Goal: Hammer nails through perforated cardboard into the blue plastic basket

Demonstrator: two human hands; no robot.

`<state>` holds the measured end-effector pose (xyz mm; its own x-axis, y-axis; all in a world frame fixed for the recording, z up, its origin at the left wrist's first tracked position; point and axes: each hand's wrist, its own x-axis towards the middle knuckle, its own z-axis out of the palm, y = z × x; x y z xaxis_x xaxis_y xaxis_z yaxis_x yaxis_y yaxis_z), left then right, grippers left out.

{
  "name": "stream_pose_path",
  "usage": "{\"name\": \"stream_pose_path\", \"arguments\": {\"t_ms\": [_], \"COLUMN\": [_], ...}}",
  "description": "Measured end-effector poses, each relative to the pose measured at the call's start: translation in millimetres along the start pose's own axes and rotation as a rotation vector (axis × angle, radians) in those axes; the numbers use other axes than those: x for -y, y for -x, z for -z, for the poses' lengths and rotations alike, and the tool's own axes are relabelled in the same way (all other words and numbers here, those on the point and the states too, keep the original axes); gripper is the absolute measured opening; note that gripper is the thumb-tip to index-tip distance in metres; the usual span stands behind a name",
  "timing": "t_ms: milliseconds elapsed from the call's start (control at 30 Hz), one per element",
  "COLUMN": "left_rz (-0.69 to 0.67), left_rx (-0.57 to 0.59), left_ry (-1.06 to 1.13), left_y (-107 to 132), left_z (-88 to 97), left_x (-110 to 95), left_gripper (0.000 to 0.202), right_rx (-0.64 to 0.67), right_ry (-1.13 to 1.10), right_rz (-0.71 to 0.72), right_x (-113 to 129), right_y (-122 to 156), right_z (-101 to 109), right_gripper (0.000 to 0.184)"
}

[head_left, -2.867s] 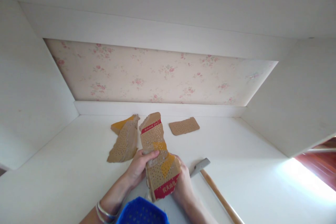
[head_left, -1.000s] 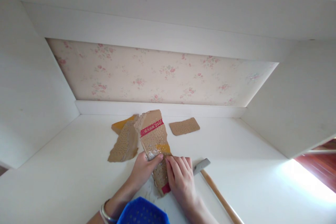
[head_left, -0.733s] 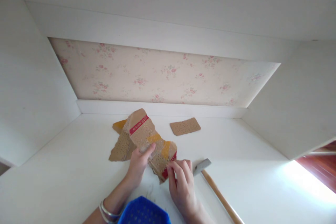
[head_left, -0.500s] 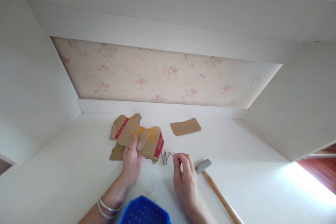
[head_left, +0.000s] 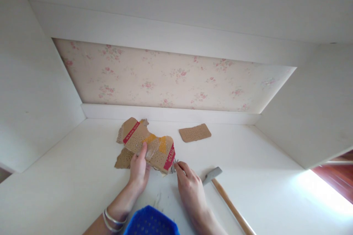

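My left hand [head_left: 138,167] grips a torn strip of perforated brown cardboard [head_left: 149,145] with red and yellow print, thumb on top, holding it just above the white desk. My right hand [head_left: 189,183] is closed in a pinch on a small bunch of thin metal nails [head_left: 173,167] at the strip's red end. A second torn cardboard piece [head_left: 122,158] lies under the strip. A few more nails [head_left: 158,200] lie loose on the desk near my wrists.
A smaller perforated cardboard piece [head_left: 195,133] lies near the back ledge. A hammer [head_left: 220,185] with a wooden handle lies to the right of my right hand. A blue perforated basket [head_left: 150,222] sits at the bottom edge. White walls enclose the desk [head_left: 261,176].
The cardboard strip swung from upright to lying sideways toward the left in my left hand. My right hand let go of its lower end and pinched the nails beside it.
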<state>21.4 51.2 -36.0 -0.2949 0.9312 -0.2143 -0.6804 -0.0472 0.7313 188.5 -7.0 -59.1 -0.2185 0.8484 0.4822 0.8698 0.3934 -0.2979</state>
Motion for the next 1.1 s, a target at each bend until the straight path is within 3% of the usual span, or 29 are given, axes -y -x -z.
{"name": "stream_pose_path", "arguments": {"t_ms": [200, 400, 633, 733, 967, 1100], "left_rz": [-0.002, 0.131, 0.278, 0.302, 0.339, 0.289], "left_rx": [0.066, 0.207, 0.387, 0.388, 0.429, 0.431], "left_ry": [-0.034, -0.013, -0.048, -0.067, -0.056, -0.119], "left_y": [5, 10, 17, 18, 17, 19], "left_z": [-2.1, 0.4, -2.1, -0.3, 2.6, 0.7], "left_x": [4, 6, 1, 2, 3, 5], "left_gripper": [0.038, 0.034, 0.029, 0.037, 0.048, 0.048], "right_rx": [0.053, 0.025, -0.036, -0.023, -0.023, -0.083], "right_ry": [0.007, -0.03, -0.133, -0.184, -0.276, -0.352], "right_rz": [-0.111, -0.158, -0.016, 0.057, 0.093, 0.047], "right_x": [10, 11, 10, 11, 10, 8], "right_y": [-2, -1, -2, -5, -10, -9], "right_z": [0, -1, 3, 6, 6, 6], "right_gripper": [0.036, 0.036, 0.055, 0.056, 0.052, 0.039]}}
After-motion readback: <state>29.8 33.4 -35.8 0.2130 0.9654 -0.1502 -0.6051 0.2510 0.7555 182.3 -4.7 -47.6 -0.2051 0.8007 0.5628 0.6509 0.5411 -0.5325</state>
